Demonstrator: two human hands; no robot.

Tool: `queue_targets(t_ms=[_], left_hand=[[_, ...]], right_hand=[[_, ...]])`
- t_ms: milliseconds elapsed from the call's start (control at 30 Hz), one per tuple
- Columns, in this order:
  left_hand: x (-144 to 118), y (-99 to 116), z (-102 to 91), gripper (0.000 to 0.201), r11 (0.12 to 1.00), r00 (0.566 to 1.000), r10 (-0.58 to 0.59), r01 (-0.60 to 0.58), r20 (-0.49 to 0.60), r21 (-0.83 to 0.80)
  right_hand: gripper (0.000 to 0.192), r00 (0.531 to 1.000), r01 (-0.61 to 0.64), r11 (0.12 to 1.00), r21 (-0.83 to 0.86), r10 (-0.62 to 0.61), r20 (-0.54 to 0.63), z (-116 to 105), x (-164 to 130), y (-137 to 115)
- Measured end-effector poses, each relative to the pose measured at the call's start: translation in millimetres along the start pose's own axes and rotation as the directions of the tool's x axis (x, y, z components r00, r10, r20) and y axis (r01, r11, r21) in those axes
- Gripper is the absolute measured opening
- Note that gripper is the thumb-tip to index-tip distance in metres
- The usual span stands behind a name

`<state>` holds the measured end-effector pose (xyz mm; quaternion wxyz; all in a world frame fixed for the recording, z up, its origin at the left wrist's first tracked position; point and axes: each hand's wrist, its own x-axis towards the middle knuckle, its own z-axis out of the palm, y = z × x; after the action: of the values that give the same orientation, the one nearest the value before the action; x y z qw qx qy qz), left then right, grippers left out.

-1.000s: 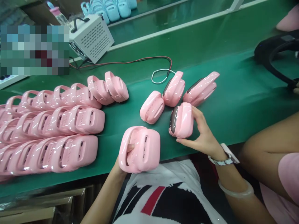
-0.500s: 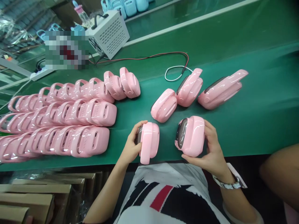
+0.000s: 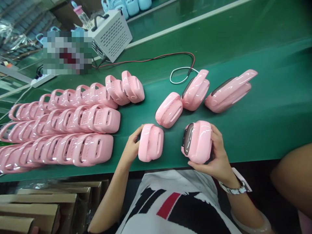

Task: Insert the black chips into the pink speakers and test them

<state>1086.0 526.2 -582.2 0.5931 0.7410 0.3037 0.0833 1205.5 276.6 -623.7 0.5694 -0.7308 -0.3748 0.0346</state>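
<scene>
My left hand is closed on a glossy pink plastic device with a loop handle. Its fingers go behind the device and are partly hidden. A second pink device with a dark shiny panel is in my right hand, whose thumb lies under the near edge and whose fingers wrap the right side. The dark panel faces left. Just beyond my hands stand three more of the same kind: a pink device, a tilted one touching it, and another to the right.
Rows of pink devices fill the left of the green table. At the back are a grey vented box, a red and black cable with a white loop, and blue devices. Cardboard boxes stand below left. Someone's bare limb shows at right.
The device in my left hand has turned, so its dark panel no longer shows and its handle now appears wider. The right-hand device is tilted slightly differently. The whole view has shifted a little.
</scene>
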Motion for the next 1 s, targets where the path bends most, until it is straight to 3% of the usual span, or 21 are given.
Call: queue_targets(t_ms=[200,467,1000], left_hand=[[-4.4,3.8,4.8,0.055,0.997,0.999,-0.035,0.035,-0.011,-0.072],[-4.6,-1.4,3.4,0.051,0.994,1.000,0.002,-0.002,0.006,-0.112],[-1.9,-0.1,-0.5,0.060,0.986,0.999,-0.039,0.045,0.038,-0.162]], right_hand=[[0.098,1.000,-0.002,1.000,0.005,0.002,0.003,-0.8,0.2,1.4],[0.101,1.000,0.004,1.000,0.005,-0.004,0.007,-0.5,-0.8,4.5],[0.099,1.000,0.012,0.999,0.031,-0.012,0.006,-0.1,-1.8,4.1]])
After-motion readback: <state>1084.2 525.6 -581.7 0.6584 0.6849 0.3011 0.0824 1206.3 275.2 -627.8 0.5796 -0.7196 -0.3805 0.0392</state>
